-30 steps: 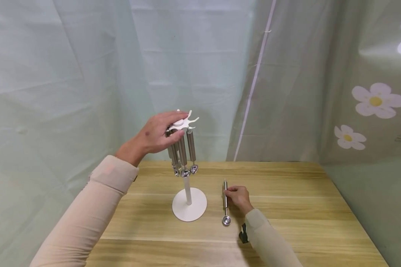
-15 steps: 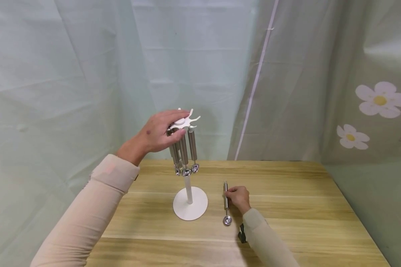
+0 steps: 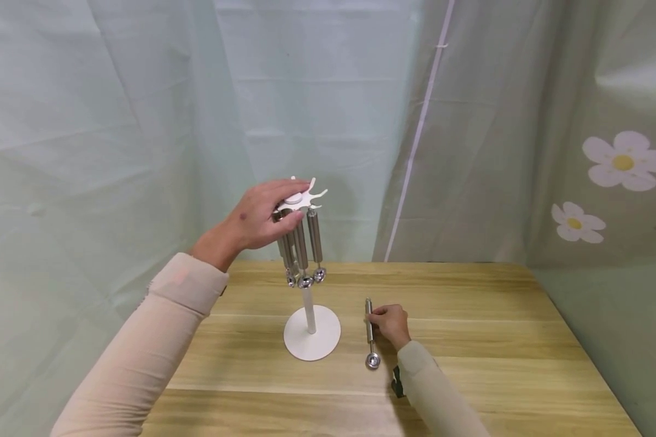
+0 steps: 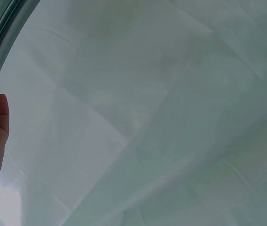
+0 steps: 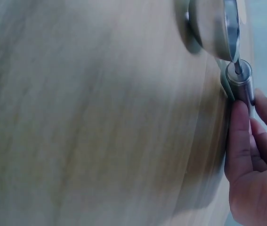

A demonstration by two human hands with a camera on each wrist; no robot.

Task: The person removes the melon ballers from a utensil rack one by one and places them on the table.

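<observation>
Left hand [image 3: 257, 217], fingers extended, rests atop the white metal hook stand [image 3: 310, 331] hung with steel utensils [image 3: 302, 246]. Right hand [image 3: 392, 323] apparently pinches a slim steel scoop [image 3: 369, 332] lying flat on the wooden table [image 3: 470, 340], just beside the stand's base.

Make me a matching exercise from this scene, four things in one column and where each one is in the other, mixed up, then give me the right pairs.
Things:
1. left hand
2. right hand
3. hanging scoops
4. white stand base

Places:
A. standing on the wooden table
B. dangling from the hooks at the stand's top
C. resting on the top of the stand
D. gripping the handle of the loose scoop that lies on the table

Right pairs: 1-C, 2-D, 3-B, 4-A
</observation>
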